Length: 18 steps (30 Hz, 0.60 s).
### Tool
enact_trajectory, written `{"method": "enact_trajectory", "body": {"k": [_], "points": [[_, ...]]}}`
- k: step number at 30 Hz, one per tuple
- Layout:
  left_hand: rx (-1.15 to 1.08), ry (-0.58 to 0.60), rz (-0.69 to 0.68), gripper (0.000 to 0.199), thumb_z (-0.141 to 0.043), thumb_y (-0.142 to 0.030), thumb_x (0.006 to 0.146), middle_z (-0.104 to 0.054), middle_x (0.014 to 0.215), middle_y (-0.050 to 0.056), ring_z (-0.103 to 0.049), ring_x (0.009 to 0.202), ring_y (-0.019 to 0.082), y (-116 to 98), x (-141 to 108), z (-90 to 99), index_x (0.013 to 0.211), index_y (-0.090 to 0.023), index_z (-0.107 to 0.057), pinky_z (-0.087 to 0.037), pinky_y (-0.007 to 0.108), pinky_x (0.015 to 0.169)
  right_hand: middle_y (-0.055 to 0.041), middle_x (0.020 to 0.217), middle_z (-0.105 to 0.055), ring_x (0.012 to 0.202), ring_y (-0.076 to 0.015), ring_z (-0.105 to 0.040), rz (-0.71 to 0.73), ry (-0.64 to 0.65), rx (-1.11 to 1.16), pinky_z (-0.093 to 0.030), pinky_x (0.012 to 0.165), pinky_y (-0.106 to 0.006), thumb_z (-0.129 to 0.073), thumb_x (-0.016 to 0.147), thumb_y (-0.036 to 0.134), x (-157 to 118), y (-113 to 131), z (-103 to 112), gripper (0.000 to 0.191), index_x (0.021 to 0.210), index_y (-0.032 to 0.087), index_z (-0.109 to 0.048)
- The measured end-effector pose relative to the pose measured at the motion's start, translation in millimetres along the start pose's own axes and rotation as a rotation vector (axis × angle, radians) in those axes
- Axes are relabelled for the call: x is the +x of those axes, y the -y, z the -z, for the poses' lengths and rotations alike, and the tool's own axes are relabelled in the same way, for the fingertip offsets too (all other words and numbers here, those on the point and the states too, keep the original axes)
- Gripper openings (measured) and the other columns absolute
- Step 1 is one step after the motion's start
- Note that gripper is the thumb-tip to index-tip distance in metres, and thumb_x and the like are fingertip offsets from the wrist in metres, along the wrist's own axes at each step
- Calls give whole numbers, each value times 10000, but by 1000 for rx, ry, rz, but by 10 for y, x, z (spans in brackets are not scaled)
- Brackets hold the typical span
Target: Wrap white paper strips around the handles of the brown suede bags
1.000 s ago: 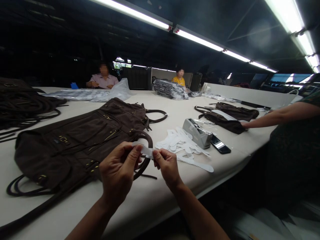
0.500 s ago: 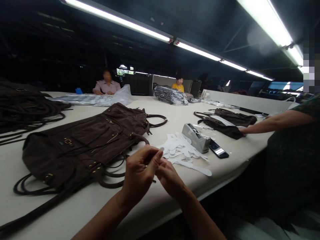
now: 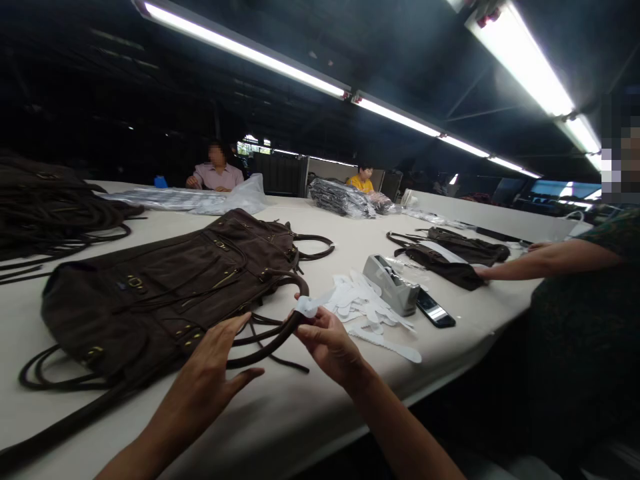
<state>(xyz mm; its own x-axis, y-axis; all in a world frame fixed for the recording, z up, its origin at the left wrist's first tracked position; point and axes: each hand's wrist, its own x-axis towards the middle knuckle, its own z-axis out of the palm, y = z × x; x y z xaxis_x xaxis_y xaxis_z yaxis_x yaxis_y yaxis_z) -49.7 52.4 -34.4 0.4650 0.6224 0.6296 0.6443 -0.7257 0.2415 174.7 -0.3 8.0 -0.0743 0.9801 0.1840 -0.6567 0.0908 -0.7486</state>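
A dark brown bag (image 3: 170,267) with brass buckles and straps lies on the table to my left. One rounded handle (image 3: 276,341) sticks out from it towards me. Around the top of this handle sits a white paper strip (image 3: 308,306). My right hand (image 3: 327,341) pinches the handle and the strip there, thumb in front. My left hand (image 3: 213,367) is beside the lower part of the handle, thumb and fingers spread, holding nothing. A heap of white paper strips (image 3: 357,297) lies just beyond my right hand.
A grey tape dispenser (image 3: 393,285) and a phone (image 3: 436,307) sit right of the strips. At right, a co-worker's arm (image 3: 540,262) reaches to another brown bag (image 3: 443,263). More bags (image 3: 55,207) are piled at left. Plastic-wrapped goods (image 3: 340,197) and two people are farther back.
My hands have moved apart. The left has opened and shifted down and left. The bag handle now stands up in my right hand with a white strip around it.
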Motion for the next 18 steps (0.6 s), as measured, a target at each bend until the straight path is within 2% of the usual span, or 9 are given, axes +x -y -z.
{"method": "enact_trajectory", "body": {"k": [2, 4, 7, 9, 11, 13, 16, 18], "points": [[124, 134, -20, 593, -654, -443, 795, -609, 1280, 105, -570, 1175, 307, 298, -111, 25, 1325, -221, -508, -411, 495, 1065, 20, 849, -632, 853, -149, -624, -2, -80, 13, -439, 1007, -326, -855, 581, 161, 59, -48, -59, 513, 1032, 195, -612], [216, 202, -66, 400, -574, -323, 844, -654, 1217, 73, -604, 1134, 272, 498, -176, 80, 1235, -235, -587, -372, 482, 1102, 33, 784, -601, 777, -146, -624, 25, -132, 1, -496, 933, -349, -853, 626, 207, 150, -53, -115, 507, 1056, 195, -584], [303, 105, -92, 350, -455, -222, 873, -638, 1236, 85, -580, 1176, 249, 648, -160, 165, 1185, -219, -615, -337, 457, 1130, 27, 720, -563, 684, -128, -584, 110, -172, 16, -546, 722, -295, -801, 701, 262, 378, 66, -169, 369, 986, 175, -584], [364, 7, -7, 416, -484, -265, 847, -561, 1330, 143, -506, 1262, 293, 704, -93, 205, 1240, -171, -584, -323, 486, 1132, 46, 632, -491, 571, -83, -493, 161, -226, 66, -476, 535, -199, -774, 703, 259, 575, 210, -187, 289, 897, 156, -587], [414, -10, 140, 604, -563, -357, 779, -471, 1408, 210, -427, 1324, 352, 763, -19, 231, 1324, -102, -514, -327, 529, 1115, 76, 563, -401, 475, -47, -367, 188, -281, 46, -327, 398, -149, -759, 686, 271, 767, 348, -198, 268, 840, 142, -581], [410, 121, 222, 714, -594, -416, 728, -464, 1425, 208, -412, 1337, 363, 840, 24, 236, 1362, -105, -487, -324, 553, 1109, 91, 540, -373, 436, -31, -291, 181, -259, -103, -211, 356, -144, -759, 655, 267, 924, 429, -213, 289, 836, 134, -576], [351, 347, 211, 648, -539, -406, 739, -537, 1391, 121, -484, 1292, 320, 1003, -12, 158, 1356, -212, -520, -319, 560, 1109, 103, 511, -372, 411, -27, -255, 154, -138, -370, -158, 357, -153, -757, 607, 229, 1131, 424, -272, 304, 820, 148, -556], [338, 320, 210, 633, -498, -391, 742, -569, 1360, 116, -524, 1253, 323, 1147, -85, 25, 1352, -226, -529, -346, 567, 1084, 104, 489, -357, 405, -34, -260, 188, -76, -485, -161, 358, -163, -754, 624, 256, 1322, 386, -349, 283, 728, 170, -505]]}}
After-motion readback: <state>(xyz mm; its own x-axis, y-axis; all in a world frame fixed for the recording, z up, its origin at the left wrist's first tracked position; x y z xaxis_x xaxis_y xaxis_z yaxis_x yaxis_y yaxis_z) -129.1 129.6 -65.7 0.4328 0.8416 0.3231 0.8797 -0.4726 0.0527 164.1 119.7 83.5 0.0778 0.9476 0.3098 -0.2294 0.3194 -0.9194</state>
